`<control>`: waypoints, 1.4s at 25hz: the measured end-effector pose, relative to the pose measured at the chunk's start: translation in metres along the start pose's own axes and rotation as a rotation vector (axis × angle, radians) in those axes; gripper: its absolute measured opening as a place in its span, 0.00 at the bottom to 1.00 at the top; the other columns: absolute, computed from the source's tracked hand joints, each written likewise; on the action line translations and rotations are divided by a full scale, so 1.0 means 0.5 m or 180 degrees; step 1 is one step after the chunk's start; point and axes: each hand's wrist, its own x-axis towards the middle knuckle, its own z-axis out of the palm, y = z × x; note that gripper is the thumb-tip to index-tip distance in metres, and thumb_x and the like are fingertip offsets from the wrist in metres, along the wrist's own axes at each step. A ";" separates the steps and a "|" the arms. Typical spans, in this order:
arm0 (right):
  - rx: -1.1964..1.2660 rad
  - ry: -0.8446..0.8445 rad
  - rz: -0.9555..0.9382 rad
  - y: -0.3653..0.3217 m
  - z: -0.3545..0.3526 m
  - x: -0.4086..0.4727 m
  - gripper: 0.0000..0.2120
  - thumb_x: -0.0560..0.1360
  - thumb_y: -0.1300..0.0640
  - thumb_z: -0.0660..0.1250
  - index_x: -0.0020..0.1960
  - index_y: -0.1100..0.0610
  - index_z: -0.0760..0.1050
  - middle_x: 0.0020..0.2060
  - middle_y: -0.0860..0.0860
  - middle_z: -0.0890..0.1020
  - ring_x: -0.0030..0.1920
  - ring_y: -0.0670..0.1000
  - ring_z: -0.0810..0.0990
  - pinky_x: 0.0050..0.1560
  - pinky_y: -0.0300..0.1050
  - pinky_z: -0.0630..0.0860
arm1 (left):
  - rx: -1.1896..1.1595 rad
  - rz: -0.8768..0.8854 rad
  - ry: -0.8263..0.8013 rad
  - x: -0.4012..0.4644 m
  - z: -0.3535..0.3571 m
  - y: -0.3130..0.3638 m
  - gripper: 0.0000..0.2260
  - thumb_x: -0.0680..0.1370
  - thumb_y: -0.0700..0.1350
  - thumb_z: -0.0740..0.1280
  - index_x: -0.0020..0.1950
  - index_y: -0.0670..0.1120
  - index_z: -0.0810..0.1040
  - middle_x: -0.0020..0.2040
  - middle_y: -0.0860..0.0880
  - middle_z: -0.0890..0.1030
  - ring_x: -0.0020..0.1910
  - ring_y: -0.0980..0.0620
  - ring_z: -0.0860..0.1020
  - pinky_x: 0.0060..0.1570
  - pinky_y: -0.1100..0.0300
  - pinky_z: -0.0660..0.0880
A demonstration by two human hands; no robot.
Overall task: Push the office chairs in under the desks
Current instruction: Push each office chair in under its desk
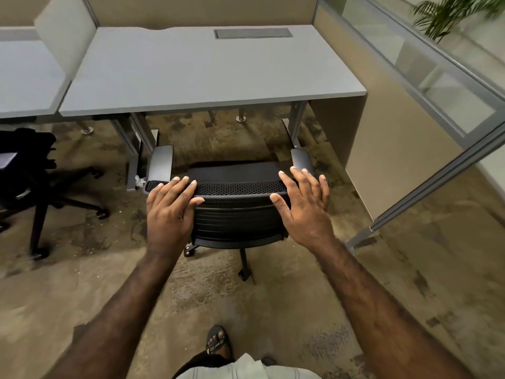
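Observation:
A black mesh-backed office chair (237,214) with grey armrests stands on the carpet just in front of a grey desk (191,77), its seat facing the desk and still outside the desk's front edge. My left hand (169,212) lies flat on the left end of the backrest's top edge, fingers stretched forward. My right hand (303,206) rests over the right end with its fingers spread. Neither hand is curled around the backrest.
A second black chair (27,170) stands at the left, pulled out from the neighbouring desk (24,77). A beige partition (382,132) and a metal-framed glass panel (437,170) close off the right. The desk's grey legs flank the chair's armrests. A crumpled white scrap (140,181) lies by the left leg.

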 end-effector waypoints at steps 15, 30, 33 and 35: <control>0.0058 -0.0149 0.0343 -0.047 0.076 0.261 0.32 0.87 0.34 0.48 0.85 0.48 0.63 0.85 0.51 0.62 0.86 0.54 0.53 0.85 0.59 0.35 | -0.0133 -0.0064 -0.0682 0.284 0.114 -0.158 0.18 0.86 0.52 0.66 0.75 0.48 0.79 0.76 0.46 0.78 0.79 0.47 0.71 0.83 0.44 0.58; 0.0008 -0.0541 0.0232 0.056 0.150 0.582 0.40 0.81 0.26 0.41 0.88 0.44 0.51 0.88 0.51 0.54 0.87 0.55 0.45 0.83 0.57 0.29 | 0.0166 -0.0283 -0.1551 0.603 0.259 -0.181 0.21 0.87 0.53 0.62 0.79 0.49 0.74 0.80 0.46 0.72 0.82 0.44 0.65 0.85 0.43 0.53; 0.0045 -0.0616 0.0263 0.075 0.157 0.632 0.42 0.81 0.25 0.41 0.88 0.45 0.50 0.88 0.52 0.53 0.88 0.55 0.44 0.82 0.57 0.28 | 0.0254 -0.0299 -0.1724 0.650 0.289 -0.175 0.21 0.87 0.53 0.61 0.79 0.48 0.73 0.80 0.45 0.73 0.82 0.43 0.66 0.84 0.42 0.56; 0.0068 -0.0679 0.0230 0.071 0.160 0.655 0.41 0.81 0.25 0.42 0.88 0.46 0.49 0.88 0.52 0.51 0.88 0.55 0.42 0.82 0.58 0.26 | 0.0241 -0.0339 -0.1766 0.670 0.291 -0.185 0.21 0.87 0.53 0.62 0.79 0.47 0.73 0.80 0.44 0.72 0.82 0.42 0.66 0.83 0.41 0.57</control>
